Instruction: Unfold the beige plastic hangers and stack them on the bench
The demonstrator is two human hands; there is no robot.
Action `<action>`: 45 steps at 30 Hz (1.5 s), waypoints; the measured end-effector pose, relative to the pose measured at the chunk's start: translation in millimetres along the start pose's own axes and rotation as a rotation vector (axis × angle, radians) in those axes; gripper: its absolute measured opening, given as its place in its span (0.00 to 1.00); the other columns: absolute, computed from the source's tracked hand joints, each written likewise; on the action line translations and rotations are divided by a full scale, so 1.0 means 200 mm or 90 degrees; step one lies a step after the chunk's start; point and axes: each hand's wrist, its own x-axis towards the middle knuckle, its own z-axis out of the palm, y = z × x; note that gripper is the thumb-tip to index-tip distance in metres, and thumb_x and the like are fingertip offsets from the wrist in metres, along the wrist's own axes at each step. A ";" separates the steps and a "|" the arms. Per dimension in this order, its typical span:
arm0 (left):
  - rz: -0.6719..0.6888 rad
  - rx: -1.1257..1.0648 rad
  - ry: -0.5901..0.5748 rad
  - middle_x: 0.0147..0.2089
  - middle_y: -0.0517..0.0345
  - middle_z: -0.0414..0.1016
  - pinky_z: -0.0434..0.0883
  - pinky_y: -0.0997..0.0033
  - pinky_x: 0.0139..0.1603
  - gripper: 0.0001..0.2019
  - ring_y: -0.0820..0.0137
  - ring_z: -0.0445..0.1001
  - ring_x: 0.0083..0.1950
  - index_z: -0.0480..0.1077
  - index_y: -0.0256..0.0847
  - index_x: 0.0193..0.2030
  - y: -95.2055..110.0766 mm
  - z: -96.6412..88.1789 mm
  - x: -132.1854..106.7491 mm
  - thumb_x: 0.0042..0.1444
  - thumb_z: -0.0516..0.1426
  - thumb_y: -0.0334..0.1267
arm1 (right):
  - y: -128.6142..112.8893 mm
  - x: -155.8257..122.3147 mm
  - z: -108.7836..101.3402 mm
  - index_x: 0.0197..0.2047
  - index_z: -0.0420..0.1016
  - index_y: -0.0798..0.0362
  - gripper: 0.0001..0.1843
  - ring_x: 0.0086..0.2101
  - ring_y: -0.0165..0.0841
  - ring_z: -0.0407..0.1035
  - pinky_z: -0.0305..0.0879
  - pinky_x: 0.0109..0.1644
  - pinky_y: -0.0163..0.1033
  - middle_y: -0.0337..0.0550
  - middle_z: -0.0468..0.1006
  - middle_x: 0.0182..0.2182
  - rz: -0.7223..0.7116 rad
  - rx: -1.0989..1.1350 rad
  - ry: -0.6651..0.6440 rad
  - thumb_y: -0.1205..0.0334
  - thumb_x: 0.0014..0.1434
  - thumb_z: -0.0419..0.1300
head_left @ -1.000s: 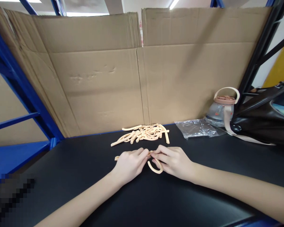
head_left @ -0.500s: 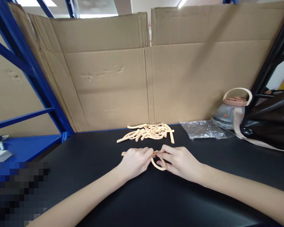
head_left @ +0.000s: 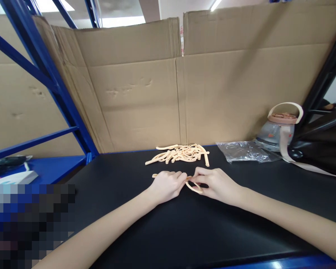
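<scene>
Both my hands rest on the black table top (head_left: 184,231), pinching one cream, curved plastic strip (head_left: 194,188) between them. My left hand (head_left: 168,185) is closed on the strip's left part, whose end pokes out past my knuckles. My right hand (head_left: 217,184) is closed on the right part, where the strip bends into a loop under my fingers. Just beyond my hands lies a loose pile of the same cream strips (head_left: 182,154).
Brown cardboard sheets (head_left: 168,93) stand as a wall behind the table. A crumpled clear plastic bag (head_left: 245,151), a water jug with a pink lid and strap (head_left: 277,129) and a black bag (head_left: 322,145) lie at the right. Blue rack beams (head_left: 53,86) rise at the left.
The view has swung left, so everything sits further right in the picture. My hands stay pinched on the same strip, and its loop looks smaller and flatter.
</scene>
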 end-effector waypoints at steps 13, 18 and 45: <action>-0.100 -0.091 -0.038 0.30 0.60 0.75 0.59 0.75 0.21 0.07 0.70 0.74 0.28 0.61 0.41 0.36 0.01 -0.03 0.01 0.64 0.47 0.38 | 0.05 0.00 0.04 0.48 0.76 0.42 0.13 0.40 0.32 0.72 0.70 0.44 0.38 0.41 0.75 0.45 0.035 0.216 0.072 0.57 0.60 0.60; -0.131 -0.121 -0.052 0.31 0.60 0.75 0.60 0.76 0.22 0.07 0.70 0.74 0.29 0.61 0.41 0.36 0.03 -0.03 0.02 0.64 0.48 0.40 | 0.06 -0.02 0.06 0.49 0.76 0.44 0.13 0.41 0.32 0.74 0.72 0.46 0.39 0.40 0.76 0.46 0.009 0.093 0.093 0.61 0.63 0.56; -0.194 -0.171 -0.103 0.33 0.65 0.76 0.58 0.74 0.22 0.04 0.69 0.75 0.26 0.61 0.42 0.40 0.04 -0.04 0.04 0.65 0.49 0.39 | 0.10 0.01 0.07 0.42 0.78 0.51 0.14 0.31 0.34 0.76 0.71 0.38 0.39 0.43 0.81 0.38 0.202 0.393 0.161 0.53 0.62 0.56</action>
